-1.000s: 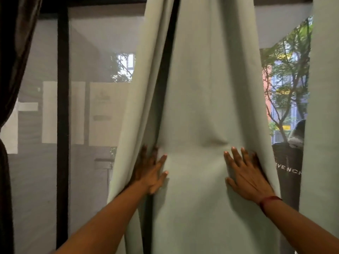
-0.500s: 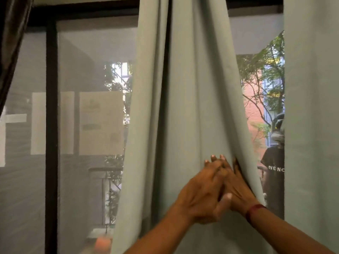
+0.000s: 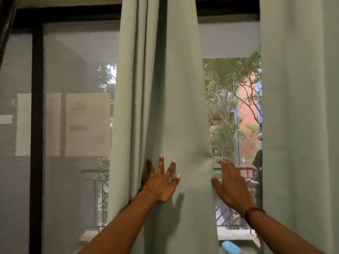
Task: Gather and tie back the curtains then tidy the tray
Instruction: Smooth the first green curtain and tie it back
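Hanging bunched, pale green curtain (image 3: 176, 107) w/ vertical folds; L hand (image 3: 159, 186) pressing.

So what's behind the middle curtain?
The dark window frame passes behind the middle curtain; railing and trees show beside it. Whatever lies directly behind the cloth is covered.

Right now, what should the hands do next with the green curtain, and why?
Probably slide the right hand leftward, pushing the right edge of the curtain toward the left hand. The curtain hangs spread wide, the left hand lies flat on its front, and the right hand sits open at its edge, so nothing is bunched yet.
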